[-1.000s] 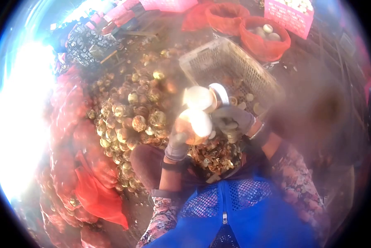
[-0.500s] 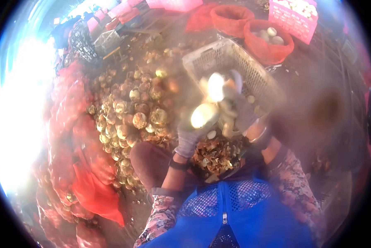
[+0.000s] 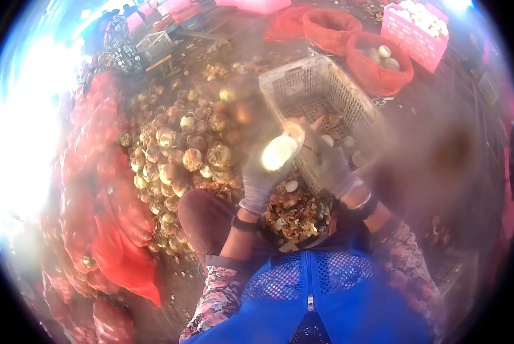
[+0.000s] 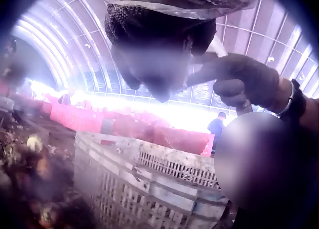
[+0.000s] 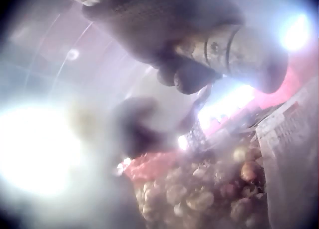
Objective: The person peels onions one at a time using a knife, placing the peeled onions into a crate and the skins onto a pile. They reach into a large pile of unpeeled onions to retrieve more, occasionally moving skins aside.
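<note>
In the head view the gloved left hand (image 3: pixel 260 180) grips a bright white peeled onion (image 3: pixel 280 153). A tan-orange piece (image 3: pixel 294 131) touches the onion's upper right side. Just to the right is the blurred, gloved right hand (image 3: pixel 332 170), over the near edge of a pale slatted crate (image 3: pixel 277 97). In the right wrist view the fingers of the right hand (image 5: pixel 179 34) curl round a pale, ringed handle (image 5: pixel 244 52); its far end cannot be made out. The left wrist view has the left hand (image 4: pixel 154 49) above the crate (image 4: pixel 149 189), with the right hand (image 4: pixel 244 82) beside it.
A heap of unpeeled onions (image 3: pixel 171 155) covers the ground at left, next to red net sacks (image 3: pixel 91 183). Loose skins (image 3: pixel 297 218) lie in the lap. Red-lined tubs (image 3: pixel 383 77) and a pink box of white onions (image 3: pixel 414 34) stand beyond the crate.
Two bright white rounds showed at the hands earlier; one remains in the left hand, with the tan-orange piece beside it. The right hand has shifted slightly. The head view has turned a little.
</note>
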A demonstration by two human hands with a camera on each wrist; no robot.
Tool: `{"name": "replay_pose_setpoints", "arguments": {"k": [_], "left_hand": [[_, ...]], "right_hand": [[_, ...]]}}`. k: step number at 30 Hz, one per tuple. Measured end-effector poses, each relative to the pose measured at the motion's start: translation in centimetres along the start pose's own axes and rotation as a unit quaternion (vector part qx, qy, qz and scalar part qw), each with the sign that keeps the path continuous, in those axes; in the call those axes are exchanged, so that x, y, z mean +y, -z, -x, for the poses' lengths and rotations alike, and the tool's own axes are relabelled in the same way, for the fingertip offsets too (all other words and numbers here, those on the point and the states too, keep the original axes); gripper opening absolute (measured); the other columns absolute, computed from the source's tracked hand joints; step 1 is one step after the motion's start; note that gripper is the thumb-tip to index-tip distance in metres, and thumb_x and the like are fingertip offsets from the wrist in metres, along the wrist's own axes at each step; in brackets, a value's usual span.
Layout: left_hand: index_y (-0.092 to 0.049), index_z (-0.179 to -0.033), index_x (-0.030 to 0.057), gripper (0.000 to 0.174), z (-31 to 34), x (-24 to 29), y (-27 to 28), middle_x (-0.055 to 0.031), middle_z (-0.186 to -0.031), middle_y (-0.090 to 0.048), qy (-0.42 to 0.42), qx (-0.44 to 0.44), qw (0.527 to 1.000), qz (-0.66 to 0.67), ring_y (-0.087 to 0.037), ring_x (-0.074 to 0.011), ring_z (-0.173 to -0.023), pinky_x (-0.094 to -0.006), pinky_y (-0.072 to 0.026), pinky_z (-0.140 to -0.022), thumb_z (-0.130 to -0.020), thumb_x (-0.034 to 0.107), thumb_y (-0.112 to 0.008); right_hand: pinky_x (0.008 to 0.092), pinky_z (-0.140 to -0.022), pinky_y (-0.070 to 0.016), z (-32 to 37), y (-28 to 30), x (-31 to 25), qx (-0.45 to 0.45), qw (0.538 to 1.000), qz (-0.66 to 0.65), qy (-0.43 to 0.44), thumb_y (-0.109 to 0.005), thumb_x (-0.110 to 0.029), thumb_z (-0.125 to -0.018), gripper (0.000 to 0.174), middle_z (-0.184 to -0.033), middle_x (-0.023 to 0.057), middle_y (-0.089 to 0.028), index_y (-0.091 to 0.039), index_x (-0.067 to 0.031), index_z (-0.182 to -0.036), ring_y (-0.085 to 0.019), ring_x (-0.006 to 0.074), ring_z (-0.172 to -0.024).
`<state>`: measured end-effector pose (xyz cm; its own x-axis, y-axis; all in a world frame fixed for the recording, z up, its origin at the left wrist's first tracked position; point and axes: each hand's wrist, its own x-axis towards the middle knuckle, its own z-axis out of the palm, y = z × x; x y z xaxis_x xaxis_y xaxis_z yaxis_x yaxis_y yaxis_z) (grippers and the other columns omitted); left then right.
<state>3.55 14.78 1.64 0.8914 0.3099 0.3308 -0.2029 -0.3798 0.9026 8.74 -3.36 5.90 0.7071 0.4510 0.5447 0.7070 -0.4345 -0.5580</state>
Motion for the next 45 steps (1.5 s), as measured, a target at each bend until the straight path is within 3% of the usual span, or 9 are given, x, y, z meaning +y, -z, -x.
{"name": "replay_pose_setpoints", "arguments": {"k": [6, 21, 26, 29, 32, 36, 38, 40, 45], "left_hand": [[-0.058, -0.123, 0.0013, 0.063, 0.0, -0.5, -0.2, -0.0086, -0.115, -0.067, -0.017, -0.028, 0.999, -0.034, -0.064, -0.0162, -0.104, -0.0298, -0.0542, -0.092, -0.070, 0.012, -0.090], [-0.058, -0.121, -0.0007, 0.068, 0.1, 0.9, 0.2, -0.0110, -0.108, -0.064, -0.028, -0.076, 0.988, -0.130, -0.064, -0.0183, -0.096, -0.0307, -0.0534, -0.084, -0.069, 0.028, -0.092], [-0.058, -0.122, 0.0035, 0.065, 0.7, 1.7, 0.3, -0.0134, -0.112, -0.064, -0.100, -0.080, 0.980, -0.150, -0.065, -0.0249, -0.101, -0.0340, -0.0540, -0.088, -0.066, 0.017, -0.090], [-0.058, -0.123, 0.0051, 0.059, 0.9, 0.8, 0.2, -0.0090, -0.116, -0.065, -0.117, -0.068, 0.991, -0.023, -0.063, -0.0175, -0.106, -0.0313, -0.0530, -0.091, -0.071, 0.010, -0.084], [-0.057, -0.125, 0.0046, 0.057, 0.3, 0.1, 0.4, -0.0062, -0.116, -0.065, -0.060, -0.050, 0.997, 0.029, -0.062, -0.0141, -0.105, -0.0295, -0.0527, -0.091, -0.074, 0.008, -0.083], [-0.060, -0.122, 0.0040, 0.054, 0.2, 0.8, 0.5, -0.0053, -0.113, -0.066, -0.036, 0.007, 0.999, 0.001, -0.063, -0.0135, -0.103, -0.0288, -0.0530, -0.090, -0.074, 0.009, -0.085], [-0.061, -0.120, 0.0042, 0.054, 0.2, 0.6, 0.2, -0.0051, -0.112, -0.067, -0.032, 0.004, 0.999, -0.035, -0.064, -0.0128, -0.101, -0.0284, -0.0534, -0.088, -0.072, 0.010, -0.086], [-0.061, -0.120, 0.0039, 0.055, 0.5, -0.5, -0.2, -0.0052, -0.112, -0.067, -0.013, -0.010, 1.000, -0.021, -0.064, -0.0125, -0.100, -0.0283, -0.0536, -0.088, -0.072, 0.010, -0.087], [-0.061, -0.120, 0.0031, 0.055, 0.7, -1.4, -1.1, -0.0056, -0.112, -0.067, -0.009, 0.009, 1.000, -0.027, -0.063, -0.0124, -0.101, -0.0279, -0.0533, -0.088, -0.072, 0.011, -0.087]], "right_hand": [[0.0465, -0.074, -0.0551, 1.9, -2.4, -0.8, -0.090, 0.991, 0.077, -0.065, -0.060, -0.013, -0.089, 0.068, -0.148, 0.0154, -0.044, -0.033, -0.0151, -0.151, -0.067, 0.0396, -0.093], [0.0431, -0.077, -0.0560, 2.9, -7.1, 4.6, -0.117, 0.980, -0.021, -0.158, -0.066, -0.016, -0.087, 0.062, -0.112, 0.0129, -0.068, -0.045, -0.0313, -0.144, -0.070, 0.0320, -0.092], [0.0396, -0.068, -0.0551, 2.7, -7.0, 6.1, -0.119, 0.984, 0.134, -0.012, -0.066, -0.019, -0.088, 0.059, -0.106, 0.0119, -0.069, -0.045, -0.0196, -0.144, -0.070, 0.0268, -0.082], [0.0312, -0.054, -0.0523, -0.2, -2.5, 3.9, -0.199, 0.934, -0.112, -0.275, -0.065, -0.021, -0.089, 0.059, -0.112, 0.0126, -0.066, -0.045, -0.0117, -0.143, -0.068, 0.0211, -0.071], [0.0234, -0.045, -0.0475, 0.2, -1.1, 3.0, -0.190, 0.885, -0.285, -0.314, -0.062, -0.020, -0.092, 0.054, -0.116, 0.0123, -0.063, -0.045, -0.0075, -0.142, -0.065, 0.0162, -0.062], [0.0303, -0.069, -0.0554, 0.4, -1.5, -0.3, -0.024, 0.996, -0.084, -0.010, -0.061, -0.020, -0.094, 0.052, -0.122, 0.0146, -0.062, -0.045, -0.0053, -0.142, -0.069, 0.0225, -0.086], [0.0332, -0.080, -0.0550, 1.0, -2.1, -0.9, 0.007, 0.999, -0.040, 0.010, -0.062, -0.020, -0.094, 0.053, -0.127, 0.0162, -0.060, -0.045, -0.0044, -0.141, -0.068, 0.0249, -0.098], [0.0356, -0.090, -0.0526, 2.1, -3.4, -0.4, -0.062, 0.986, -0.093, -0.124, -0.065, -0.020, -0.093, 0.054, -0.131, 0.0179, -0.058, -0.046, -0.0042, -0.141, -0.065, 0.0267, -0.109], [0.0356, -0.089, -0.0533, 1.8, -3.8, -0.4, -0.069, 0.959, -0.197, -0.194, -0.065, -0.024, -0.093, 0.054, -0.129, 0.0151, -0.061, -0.047, -0.0062, -0.140, -0.062, 0.0295, -0.114]]}}
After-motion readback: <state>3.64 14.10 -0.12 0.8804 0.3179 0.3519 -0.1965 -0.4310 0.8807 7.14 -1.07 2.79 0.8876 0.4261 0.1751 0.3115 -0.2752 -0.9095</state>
